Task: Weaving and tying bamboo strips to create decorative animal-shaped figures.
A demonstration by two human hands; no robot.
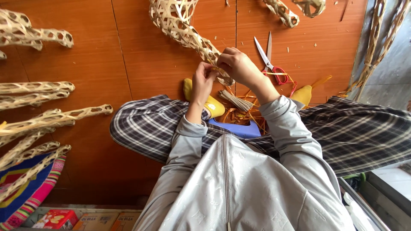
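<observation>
Here, a reddish-brown wooden floor (pixel 141 55) carries several woven bamboo lattice pieces (pixel 38 117) along its left edge, red-handled scissors (pixel 269 60) and loose strips (pixel 239 115) near its middle. The long woven bamboo tube (pixel 184 30) runs diagonally from the floor's top edge down to both hands. The left hand (pixel 203 81) and right hand (pixel 237 64), fingers curled closed, pinch its lower end above the plaid-trousered lap (pixel 145 124).

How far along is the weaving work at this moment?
Done: several woven bamboo tubes lie finished on the floor. In hand: the left hand and right hand work the end of a long woven piece. Left: a bundle of strips lies unused; scissors rest nearby.
</observation>
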